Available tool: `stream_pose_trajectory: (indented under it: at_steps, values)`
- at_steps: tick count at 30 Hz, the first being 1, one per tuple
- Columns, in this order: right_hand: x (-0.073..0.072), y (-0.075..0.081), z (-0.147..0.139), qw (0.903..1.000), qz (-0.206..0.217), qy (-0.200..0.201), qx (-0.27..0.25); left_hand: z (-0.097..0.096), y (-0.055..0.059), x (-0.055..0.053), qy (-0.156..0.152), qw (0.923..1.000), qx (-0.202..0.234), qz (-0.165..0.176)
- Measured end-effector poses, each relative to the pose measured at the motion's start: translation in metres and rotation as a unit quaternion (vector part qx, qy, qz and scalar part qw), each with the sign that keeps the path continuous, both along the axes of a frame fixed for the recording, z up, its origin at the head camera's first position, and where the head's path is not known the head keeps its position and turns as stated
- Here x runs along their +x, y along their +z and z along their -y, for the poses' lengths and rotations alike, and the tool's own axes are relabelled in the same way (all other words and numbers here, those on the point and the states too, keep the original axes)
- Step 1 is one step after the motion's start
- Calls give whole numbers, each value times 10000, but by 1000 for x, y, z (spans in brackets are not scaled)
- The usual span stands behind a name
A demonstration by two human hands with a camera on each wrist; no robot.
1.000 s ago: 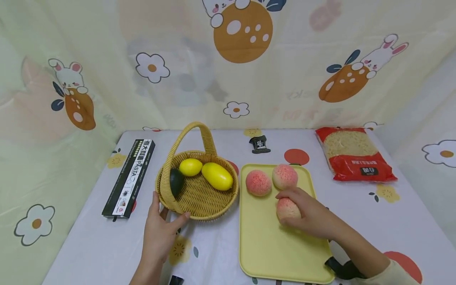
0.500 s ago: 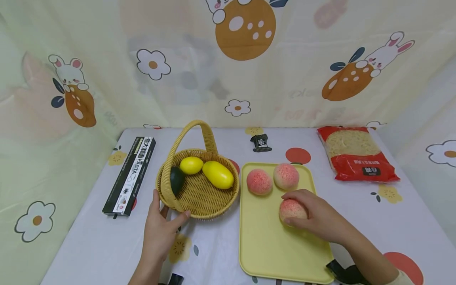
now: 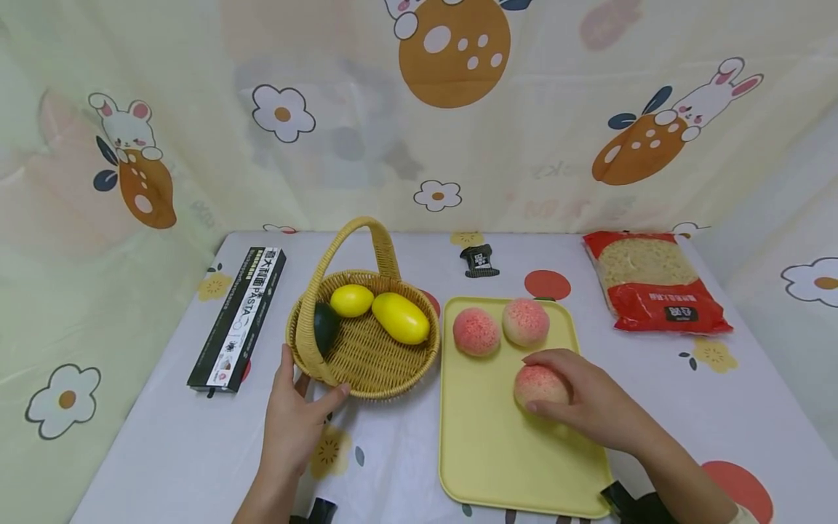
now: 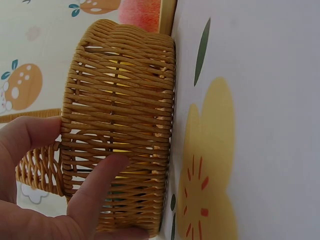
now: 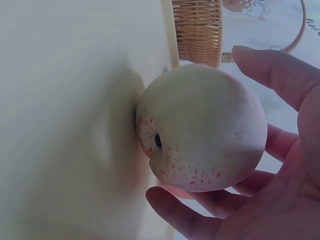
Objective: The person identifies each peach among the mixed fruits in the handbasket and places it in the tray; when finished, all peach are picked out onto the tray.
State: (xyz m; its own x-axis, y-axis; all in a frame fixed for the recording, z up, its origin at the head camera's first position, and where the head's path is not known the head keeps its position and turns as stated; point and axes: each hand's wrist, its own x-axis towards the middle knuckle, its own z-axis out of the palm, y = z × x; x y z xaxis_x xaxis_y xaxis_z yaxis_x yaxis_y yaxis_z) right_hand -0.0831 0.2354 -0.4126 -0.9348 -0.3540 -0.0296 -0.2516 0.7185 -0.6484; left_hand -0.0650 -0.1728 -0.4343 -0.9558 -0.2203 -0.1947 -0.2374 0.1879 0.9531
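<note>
In the head view, my left hand is at the near left side of a wicker basket, its thumb on the rim. The left wrist view has a straight finger against the woven wall. Inside the basket lie a small yellow lemon, a longer yellow fruit and a dark green fruit. My right hand curls its fingers round a pink-and-cream peach, low over the yellow tray. Two more peaches, one redder and one paler, lie at the tray's far end.
A black-and-white pasta box lies left of the basket. At the back stands a small black packet, and a red bag of dry food lies at the far right. A printed curtain hangs behind the table.
My right hand and its peach have shifted slightly right over the tray. The left hand stays at the basket, and the camera view has moved a little.
</note>
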Motion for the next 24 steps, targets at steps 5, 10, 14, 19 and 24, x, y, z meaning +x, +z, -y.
stream_pose_trajectory:
  at_steps: [5,10,14,19,24]
  values:
    - [1,-2,-4,9998,75,-152,-84,0,0,0,-18,10000,-21,-14]
    - [2,-1,-6,9990,236,-177,-335,0,0,0,-13,10000,-44,-3]
    - [5,0,-8,9981,267,-195,-520,0,1,0,-18,10000,-43,-17]
    - [8,0,-12,9974,256,-251,-620,0,1,0,-24,9999,-101,-26]
    - [11,-1,-16,9972,288,-367,-583,0,0,0,-27,9999,-102,-22]
